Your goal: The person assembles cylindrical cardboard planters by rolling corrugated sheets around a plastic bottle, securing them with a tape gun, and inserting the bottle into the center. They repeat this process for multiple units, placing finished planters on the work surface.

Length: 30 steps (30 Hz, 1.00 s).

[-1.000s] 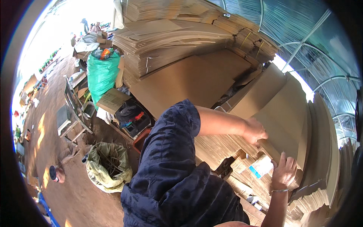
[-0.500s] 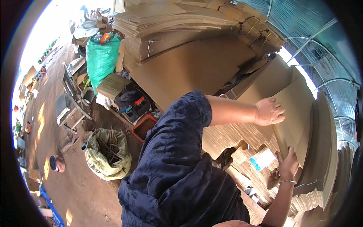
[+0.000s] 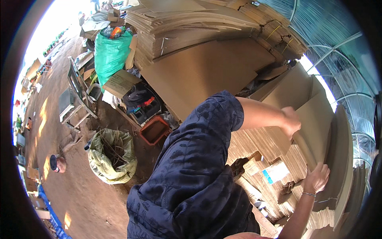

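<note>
My left hand (image 3: 291,122) is closed at the left edge of a folded cardboard sheet (image 3: 314,123), its arm reaching across in a dark short sleeve. What its fingertips grip is partly hidden by the hand itself. Lower down, my right hand (image 3: 317,178), a bracelet at the wrist, grips the lower end of the same sheet, with the fingers bent over the edge. The sheet leans upright among other standing cardboard sheets (image 3: 338,159). Beneath and left of the hands lies a stack of flattened cardboard (image 3: 254,139).
Behind stands a tall cardboard pile (image 3: 187,28), a large flat sheet (image 3: 207,75) leaning on it. To the left are a green sack (image 3: 111,55), a yellowish woven sack (image 3: 127,167) of twigs, an orange-brown tub (image 3: 153,130) and a folding chair (image 3: 75,99). A plastic-covered frame wall (image 3: 338,44) bounds the right.
My left hand has moved slightly down along the sheet's edge. The right hand has shifted right, and the sheet's lower end has swung right with it. The view has turned slightly.
</note>
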Tool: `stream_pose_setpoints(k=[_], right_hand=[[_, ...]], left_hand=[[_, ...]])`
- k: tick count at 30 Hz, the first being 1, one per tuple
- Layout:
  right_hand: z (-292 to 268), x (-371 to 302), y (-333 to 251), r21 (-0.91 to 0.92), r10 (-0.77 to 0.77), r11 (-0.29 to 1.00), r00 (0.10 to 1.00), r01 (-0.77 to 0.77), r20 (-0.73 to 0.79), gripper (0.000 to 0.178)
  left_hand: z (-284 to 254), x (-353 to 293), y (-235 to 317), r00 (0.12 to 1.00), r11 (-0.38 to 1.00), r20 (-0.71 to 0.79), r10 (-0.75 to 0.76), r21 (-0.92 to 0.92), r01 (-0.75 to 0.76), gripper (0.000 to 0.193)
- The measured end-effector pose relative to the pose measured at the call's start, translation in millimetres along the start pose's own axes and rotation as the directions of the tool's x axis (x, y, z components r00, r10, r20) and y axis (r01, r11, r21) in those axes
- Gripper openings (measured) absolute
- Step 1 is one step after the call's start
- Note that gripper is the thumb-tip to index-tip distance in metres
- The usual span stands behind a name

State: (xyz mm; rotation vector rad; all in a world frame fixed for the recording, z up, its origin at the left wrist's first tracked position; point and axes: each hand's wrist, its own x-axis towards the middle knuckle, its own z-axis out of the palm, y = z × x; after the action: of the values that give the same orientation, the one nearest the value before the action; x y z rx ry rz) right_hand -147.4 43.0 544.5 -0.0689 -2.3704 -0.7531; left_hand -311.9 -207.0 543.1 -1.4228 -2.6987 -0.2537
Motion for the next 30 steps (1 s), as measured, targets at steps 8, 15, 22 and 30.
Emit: stream_pose_setpoints(k=[8,15,22,30], right_hand=[[-7.4,10.6,3.7,0.248,0.145,0.927,0.879,-0.282,0.455,0.051],[-0.1,31.2,28.2,0.103,0.242,0.941,0.854,-0.322,0.46,0.055],[-22.8,25.7,28.5,-0.016,0.176,0.983,0.927,-0.181,0.33,0.059],[-13.5,22.1,45.4,-0.069,0.053,0.997,0.994,-0.046,0.097,0.053]], left_hand=[[1.5,33.5,6.5,0.994,0.971,-0.074,0.085,0.23,-0.066,0.045],[-10.1,56.5,0.9,0.894,0.961,-0.432,0.122,0.276,0.003,0.04],[-19.3,41.3,20.0,0.995,0.996,-0.032,0.093,-0.004,-0.093,0.04],[-17.2,45.1,26.6,0.999,0.997,0.008,0.045,-0.058,-0.045,0.041]])
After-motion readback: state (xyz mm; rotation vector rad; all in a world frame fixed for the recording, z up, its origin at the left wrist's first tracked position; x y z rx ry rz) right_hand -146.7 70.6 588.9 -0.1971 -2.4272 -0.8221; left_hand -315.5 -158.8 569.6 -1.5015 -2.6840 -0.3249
